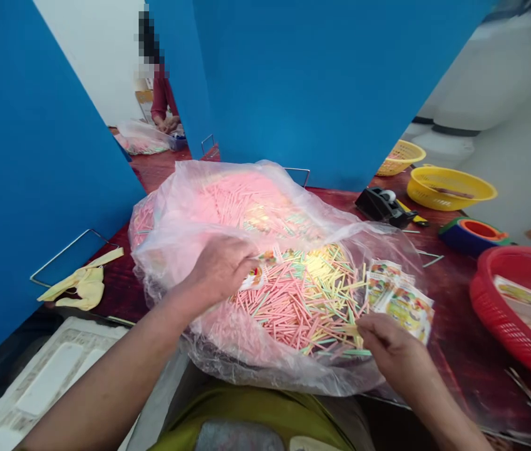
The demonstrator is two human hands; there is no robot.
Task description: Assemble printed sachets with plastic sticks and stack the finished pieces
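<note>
A large clear plastic bag (162, 244) lies open in front of me, full of thin pastel sticks (288, 307) in pink, yellow and green. My left hand (222, 268) is over the bag's left side, its fingers closed on a small printed packet (252, 279). At the bag's right edge, my right hand (394, 344) pinches a few yellowish sticks between thumb and fingers; how many cannot be made out. Just beyond that hand, several flat printed packets (409, 307) lie in a loose pile on the plastic.
Blue partitions (293, 94) stand behind the table. To the right are a red basket (495, 300), a yellow basket (453, 188), a black tape dispenser (382, 207) and coloured rings (474, 232). Yellow gloves (87, 285) lie left, above a white foam box (54, 376). Another person (164, 100) works beyond the partition.
</note>
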